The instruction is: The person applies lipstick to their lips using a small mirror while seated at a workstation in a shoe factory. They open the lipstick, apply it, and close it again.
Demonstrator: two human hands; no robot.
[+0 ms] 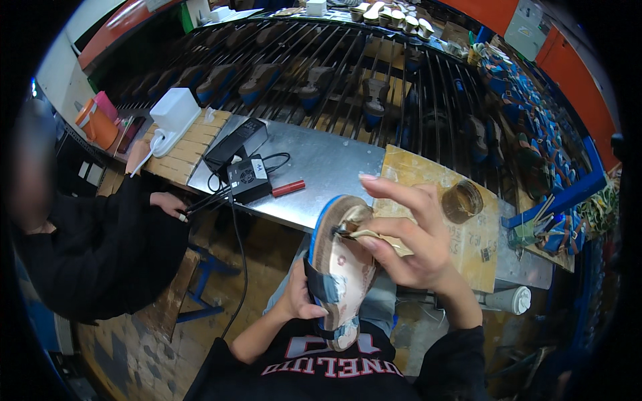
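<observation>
Left hand (299,294) is gripping a sandal-shaped shoe with a blue edge, brown border and pale inner face (351,260) from its left side, thumb lying near the dark blue-black strap (325,287). Shoe is sitting in front of the torso, over the lap, tilted, one rounded end pointing up toward the bench.

Right hand (418,250) is pinching a thin, pale tan, flexible-looking strip (366,234) between thumb and fingers, index finger sticking out clear. Strip is meeting the shoe near its upper end, beside a small dark shiny bit; can't tell whether that's part of the strip, the shoe or a tool.

Step in hand, my read: detail work on the upper end of the pale face, left steadying, right working. Can't tell if it's wiping, peeling or fitting.

Next move is probably calling for a firm left hold, a fine right pinch, and maybe a slight turn of the shoe to expose the spot. Risk: strip snagging or slipping at the edge.

A brown, translucent, round container (463,202) is standing on the yellowish, stained board (408,167), off to the right; neither hand is touching it.
</observation>
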